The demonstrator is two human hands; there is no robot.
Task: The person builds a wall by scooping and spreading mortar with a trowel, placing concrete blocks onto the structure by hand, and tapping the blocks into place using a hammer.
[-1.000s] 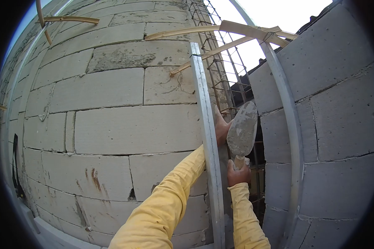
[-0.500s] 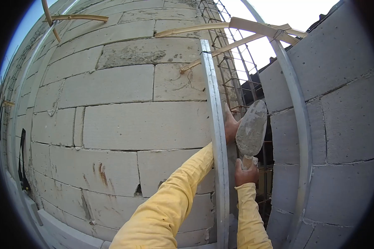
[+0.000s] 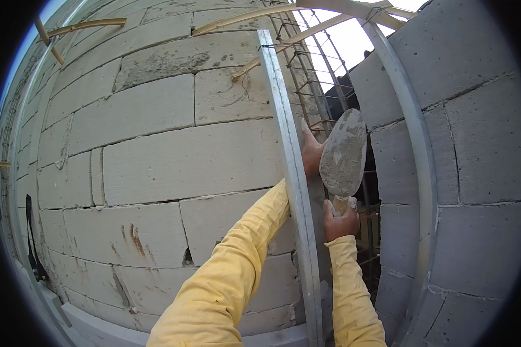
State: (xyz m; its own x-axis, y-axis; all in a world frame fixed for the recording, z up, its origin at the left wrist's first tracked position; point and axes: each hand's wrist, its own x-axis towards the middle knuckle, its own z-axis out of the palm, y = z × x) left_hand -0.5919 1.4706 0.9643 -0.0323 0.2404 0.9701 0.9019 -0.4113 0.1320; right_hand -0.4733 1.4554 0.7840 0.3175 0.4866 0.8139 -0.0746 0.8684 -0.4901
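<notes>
My right hand [image 3: 341,222] is closed round the handle of a trowel [image 3: 344,156]. The trowel points upward, its leaf-shaped blade coated with grey mortar. Just left of the blade, my left hand [image 3: 314,151] is behind a metal stud [image 3: 290,144], by the wall edge and the reinforcing bars. A stretched finger or thumb points up on it; the blade hides its remaining fingers, so I cannot tell exactly what it touches. My left forearm, in a yellow sleeve, passes behind the stud. Beyond the hands, a rebar cage [image 3: 319,69] rises in the gap between two walls.
On the left is a wall of large pale blocks [image 3: 185,162]; a grey block wall [image 3: 480,156] stands close on the right. Another metal stud [image 3: 414,121] runs along it. Wooden strips [image 3: 353,8] cross overhead, and a black strap-like item [image 3: 32,243] hangs at far left.
The view has shifted, so the walls and stud sit higher and further left. Both hands appear slightly higher, and the trowel remains upright in my right hand.
</notes>
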